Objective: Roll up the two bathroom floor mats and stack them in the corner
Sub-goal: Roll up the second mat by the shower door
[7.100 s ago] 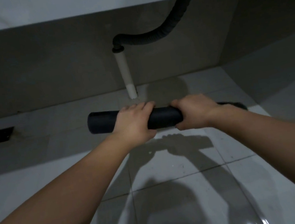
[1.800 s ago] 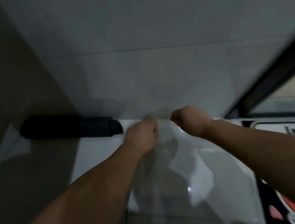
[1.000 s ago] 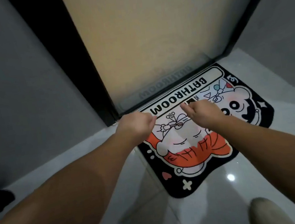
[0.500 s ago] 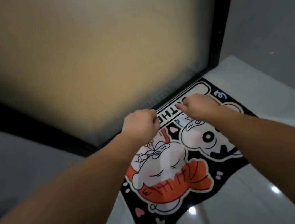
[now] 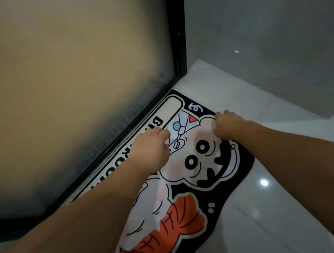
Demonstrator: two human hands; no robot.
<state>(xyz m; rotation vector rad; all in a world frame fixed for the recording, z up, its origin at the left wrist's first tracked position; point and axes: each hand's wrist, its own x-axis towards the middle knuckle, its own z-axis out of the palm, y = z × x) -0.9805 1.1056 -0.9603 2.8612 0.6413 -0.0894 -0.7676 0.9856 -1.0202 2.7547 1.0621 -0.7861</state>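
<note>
Cartoon mat (image 5: 183, 198) lay flat on the white floor (image 5: 277, 207), its long side along the dark door frame (image 5: 120, 132) toward upper right. Both curled hands hovered over its far end, gripping nothing; right hand (image 5: 228, 124) sat nearer the short edge than left hand (image 5: 151, 147).

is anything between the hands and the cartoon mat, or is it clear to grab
Nothing visible is in the way. The left hand and right hand are already over the cartoon bathroom mat, which lies flat on the tiled floor along the door frame. Contact itself is unclear.
</note>
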